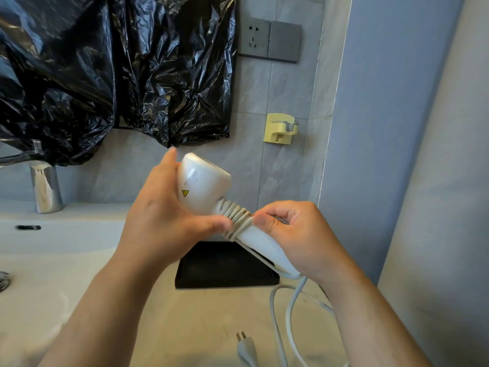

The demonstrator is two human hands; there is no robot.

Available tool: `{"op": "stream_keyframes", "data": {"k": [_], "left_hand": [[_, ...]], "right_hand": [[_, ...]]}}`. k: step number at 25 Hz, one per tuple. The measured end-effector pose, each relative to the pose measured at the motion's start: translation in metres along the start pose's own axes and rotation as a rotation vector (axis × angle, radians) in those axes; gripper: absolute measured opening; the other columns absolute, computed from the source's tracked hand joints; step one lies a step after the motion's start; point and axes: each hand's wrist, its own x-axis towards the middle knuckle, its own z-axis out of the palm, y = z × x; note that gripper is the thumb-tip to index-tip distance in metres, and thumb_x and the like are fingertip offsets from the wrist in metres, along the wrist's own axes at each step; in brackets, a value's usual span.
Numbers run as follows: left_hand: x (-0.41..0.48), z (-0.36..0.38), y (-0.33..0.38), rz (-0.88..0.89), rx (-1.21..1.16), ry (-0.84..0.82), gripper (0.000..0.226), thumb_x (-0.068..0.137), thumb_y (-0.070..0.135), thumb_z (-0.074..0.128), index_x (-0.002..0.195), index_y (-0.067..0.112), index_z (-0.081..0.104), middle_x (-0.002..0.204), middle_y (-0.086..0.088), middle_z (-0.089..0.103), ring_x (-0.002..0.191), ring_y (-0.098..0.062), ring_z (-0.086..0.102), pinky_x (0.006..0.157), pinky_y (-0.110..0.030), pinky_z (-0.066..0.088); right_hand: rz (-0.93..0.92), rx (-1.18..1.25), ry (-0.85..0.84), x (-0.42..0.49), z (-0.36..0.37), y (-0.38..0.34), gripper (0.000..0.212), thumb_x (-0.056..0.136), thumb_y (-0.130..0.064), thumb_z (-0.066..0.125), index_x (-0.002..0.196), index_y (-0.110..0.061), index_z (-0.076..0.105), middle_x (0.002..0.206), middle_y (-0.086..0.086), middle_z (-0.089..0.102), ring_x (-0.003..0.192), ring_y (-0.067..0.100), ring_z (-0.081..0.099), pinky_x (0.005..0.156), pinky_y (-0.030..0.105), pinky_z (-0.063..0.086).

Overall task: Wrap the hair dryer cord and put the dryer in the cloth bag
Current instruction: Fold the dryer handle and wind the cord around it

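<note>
**Q:** Where is the hair dryer [203, 181], and how do you hold it?

**A:** It is above the tabletop [158, 327], between your hands. Your left hand [158, 215] curls round the head, with the thumb pressing the wound cord [238, 221]. Your right hand [296, 234] wraps its fingers [280, 211] round the handle and pinches the newest turn.

**Q:** How will it handle?

**A:** It is probably light, rigid, smooth plastic, so grip it by the handle. The cord looks springy and could unwind; pin the coils. The slack and the plug [247, 348] trail onto the tabletop. The dark flat item [225, 268] behind may be the bag, but the view is unclear.
</note>
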Motion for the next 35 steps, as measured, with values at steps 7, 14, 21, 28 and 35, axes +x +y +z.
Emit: {"op": "stream_keyframes", "data": {"k": [7,14,21,28,35], "left_hand": [[0.002,-0.006,-0.012,-0.074,-0.273,0.034,0.062,0.044,0.062,0.078,0.101,0.044,0.063,0.088,0.016,0.07,0.08,-0.005,0.065,0.07,-0.031,0.054],[0.002,-0.023,-0.003,0.087,-0.075,-0.068,0.075,0.042,0.064,0.079,0.113,0.048,0.059,0.094,0.009,0.072,0.089,-0.023,0.068,0.081,-0.048,0.055],[0.005,-0.025,-0.012,0.06,-0.239,-0.119,0.072,0.044,0.056,0.084,0.112,0.039,0.066,0.095,0.012,0.072,0.09,-0.009,0.068,0.077,-0.026,0.053],[0.004,-0.021,-0.01,-0.106,-0.595,-0.108,0.053,0.05,0.046,0.084,0.097,0.025,0.072,0.083,-0.005,0.073,0.071,-0.014,0.067,0.059,-0.031,0.057],[-0.002,0.018,-0.001,-0.428,-0.471,0.065,0.048,0.076,0.057,0.073,0.106,0.024,0.055,0.097,0.002,0.067,0.084,-0.015,0.067,0.06,-0.033,0.053]], "right_hand": [[0.074,0.202,-0.208,-0.001,-0.001,0.0,0.004,0.08,-0.016,0.074,0.078,-0.015,0.077,0.073,0.006,0.074,0.068,0.011,0.066,0.063,0.028,0.053],[0.147,0.047,-0.446,-0.004,0.002,0.003,0.021,0.091,-0.028,0.062,0.084,-0.01,0.07,0.052,-0.008,0.06,0.043,0.005,0.052,0.042,0.02,0.04],[0.028,0.047,-0.373,-0.002,-0.006,0.007,0.021,0.075,-0.035,0.069,0.09,-0.023,0.079,0.09,-0.002,0.078,0.09,0.008,0.069,0.084,0.024,0.052],[-0.113,0.175,-0.301,-0.002,0.0,-0.004,0.018,0.086,-0.035,0.064,0.09,-0.024,0.078,0.083,-0.007,0.074,0.078,0.004,0.065,0.071,0.021,0.05],[-0.128,0.242,-0.214,-0.008,0.006,0.002,0.033,0.068,-0.026,0.073,0.098,-0.035,0.063,0.086,-0.023,0.072,0.089,-0.011,0.064,0.074,0.01,0.05]]}}
